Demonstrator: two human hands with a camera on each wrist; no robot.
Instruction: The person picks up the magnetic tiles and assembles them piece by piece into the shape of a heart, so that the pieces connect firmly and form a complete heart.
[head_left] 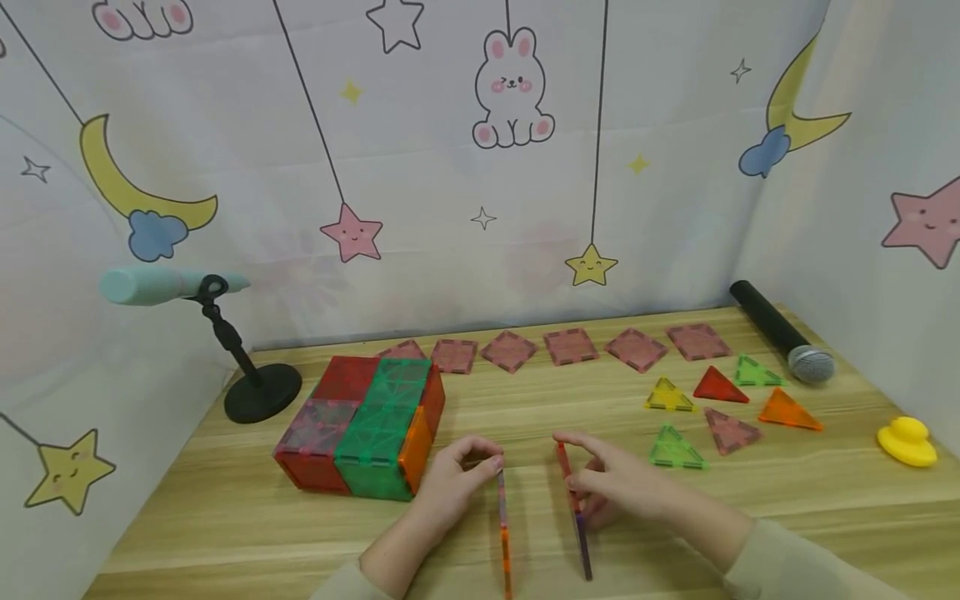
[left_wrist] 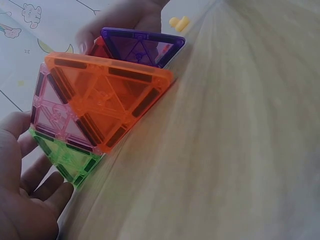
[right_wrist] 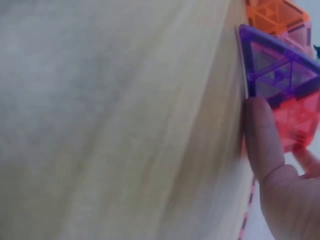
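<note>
Pinching an orange-pink panel (left_wrist: 102, 92), left fingers (head_left: 472, 447) nearly closed, right fingers (head_left: 588, 444) gripping a red-purple panel (right_wrist: 280, 75), tile box (head_left: 375, 425) nearby

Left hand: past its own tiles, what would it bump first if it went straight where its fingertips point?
Probably the red tile at the right hand, across the gap. Depth is hard to judge, so that hand could come first.

Glossy plastic tiles (left_wrist: 102, 95), wood-grained tabletop (head_left: 525, 400)
</note>
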